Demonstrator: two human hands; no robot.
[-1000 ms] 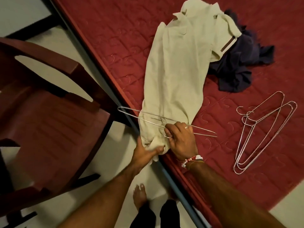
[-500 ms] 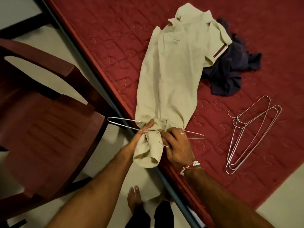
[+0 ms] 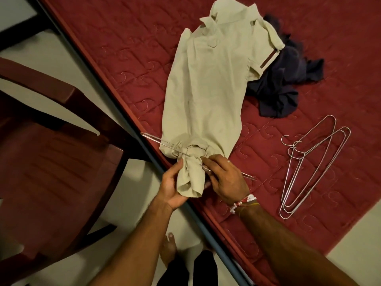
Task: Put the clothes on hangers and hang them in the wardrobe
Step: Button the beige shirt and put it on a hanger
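Shirt (image 3: 206,96): beige, lying flat on the bed (image 3: 123,48); collar at the far end, hem bunched at the near edge of the mattress.
Long axis: collar to hem, running away from the person and slightly to the right, so the hem is the end nearest both hands.
Hanger (image 3: 156,140): bare wire, lying crosswise to the shirt at the hem. Its left tip sticks out past the cloth and its right tip shows beyond the right hand (image 3: 226,178). The middle is hidden in the gathers, so how far it is threaded cannot be told.
Left hand (image 3: 171,186): palm up at the bed's edge, curled round the bunched hem, thumb on its left side.
Right fingers (image 3: 215,162): just right of the bunch, narrowly closed, apparently pinching the wire.
Nearer hand: both are at the hem; the left hand has the cloth, the right hand the hanger.
Coming move (judged): the hanger travels up the long axis toward the collar.
Spare hangers (image 3: 298,150): stacked on the bed, well apart to the right.
Dark garment (image 3: 284,87): crumpled beside the sleeve.
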